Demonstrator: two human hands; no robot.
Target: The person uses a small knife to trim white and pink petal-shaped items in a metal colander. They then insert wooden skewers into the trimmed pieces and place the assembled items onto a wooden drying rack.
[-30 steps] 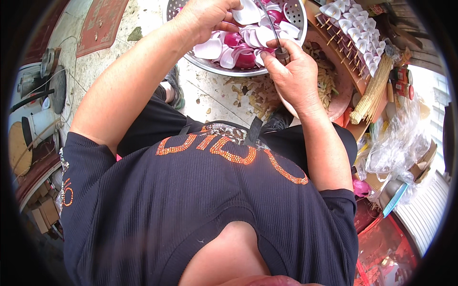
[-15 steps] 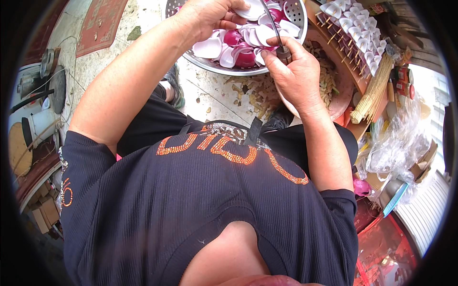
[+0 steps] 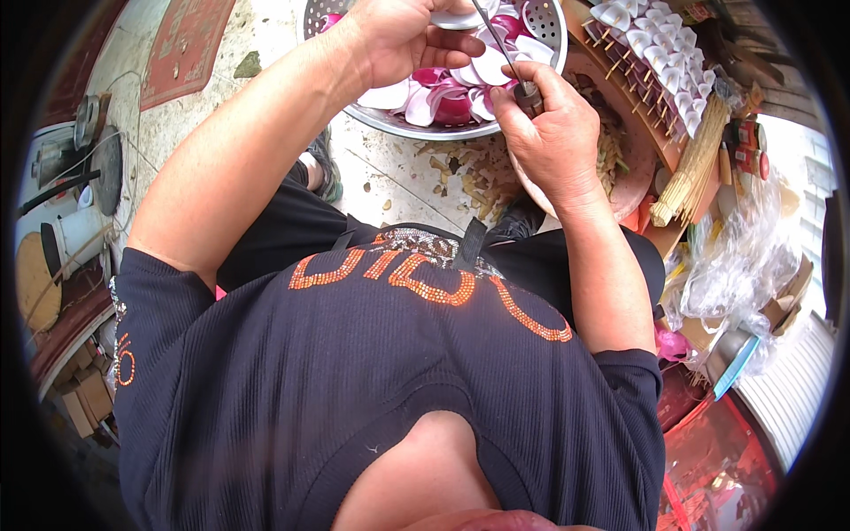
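Over the colander point(image 3: 416, 132), my left hand point(image 3: 412, 44) is closed on a pale onion piece point(image 3: 456, 19), tilted almost edge-on near the top of the picture. My right hand point(image 3: 558, 133) grips the dark wooden handle point(image 3: 529, 100) of a thin-bladed knife point(image 3: 501, 42). Its narrow blade slants up and left, passing close to the held piece; whether they touch I cannot tell. Cut red onion pieces point(image 3: 452, 108), purple outside and white inside, fill the colander below both hands. The blade's tip runs to the upper edge of the view.
A pink basin point(image 3: 637, 181) with peelings stands right of the colander, beside scraps point(image 3: 478, 181) on the floor. Farther right are skewered white pieces point(image 3: 660, 53) on a wooden surface, a bundle of bare skewers point(image 3: 695, 173) and clear plastic bags point(image 3: 739, 252).
My left hand has turned and shifted slightly right and down, tipping the onion piece from broadside to nearly edge-on. The knife blade leans a little more left; my right hand has barely moved.
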